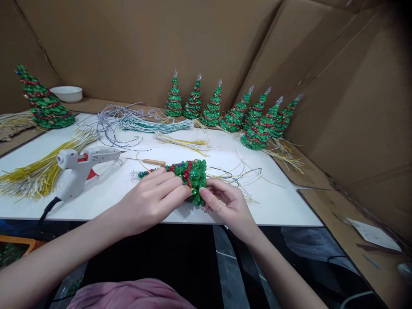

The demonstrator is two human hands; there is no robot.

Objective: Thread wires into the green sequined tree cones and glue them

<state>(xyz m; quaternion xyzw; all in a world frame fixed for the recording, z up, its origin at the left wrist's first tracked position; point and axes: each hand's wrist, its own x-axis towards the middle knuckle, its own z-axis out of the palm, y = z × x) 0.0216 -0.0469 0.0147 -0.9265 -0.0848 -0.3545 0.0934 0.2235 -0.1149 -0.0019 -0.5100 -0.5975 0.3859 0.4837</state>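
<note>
— What is the head view showing?
— The left hand [157,197] is gripping a ruffled, glossy green tree [198,171] sideways over the white table's [277,208] near side; the right hand [228,208] is pinching its wide base.
— And left?
— A smooth plastic glue gun [74,174] is standing near yellow wires [35,175].

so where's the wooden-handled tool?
Head view, left of centre: the wooden-handled tool lies on the table, just beyond the left hand and held tree, right of the glue gun.

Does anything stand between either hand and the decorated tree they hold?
Nothing visible: the left hand grips the decorated tree directly, and the right hand touches its base. Thin wires show beyond the base; hidden fingertips can't be judged.
</note>
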